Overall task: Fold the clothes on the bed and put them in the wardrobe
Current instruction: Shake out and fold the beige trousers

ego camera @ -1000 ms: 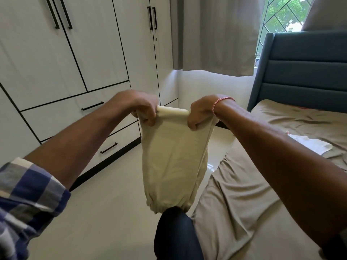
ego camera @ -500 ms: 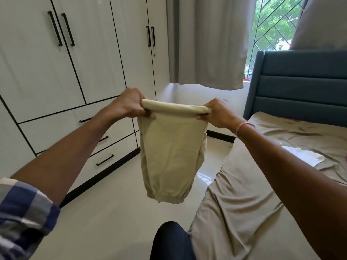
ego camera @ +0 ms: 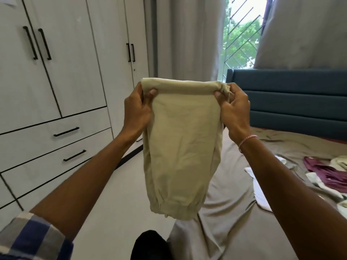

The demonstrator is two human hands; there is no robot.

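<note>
the pale beige cotton garment with gathered hems [ego camera: 180, 147] hangs in the air between the white wardrobe with black bar handles [ego camera: 65, 76] on the left and the bed with a taupe sheet [ego camera: 234, 231] on the right. the left hand [ego camera: 137, 109] and the right hand [ego camera: 234, 107] are held apart, each pinching one end of the garment's doubled-over top edge. both thumbs are on the near face. the cloth drops from that edge to the bunched hems at the bottom.

it looks doubled over once, so this piece is probably mid-fold and needs at least one more fold. every wardrobe door and drawer in view is shut, so putting it away is not yet begun. on the far right of the bed a crumpled maroon garment [ego camera: 319, 171] lies unfolded among loose white cloth pieces [ego camera: 259, 186]. by that, a good share of the task is left.

the fingers behind the beige cloth are hidden, and so is its far face. i cannot tell how many layers it has, or whether it is trousers or shorts. the picture's right edge cuts off the pile on the bed, so its full size is unknown. nothing shows what is inside the wardrobe, or whether a folded stack lies out of view.
</note>
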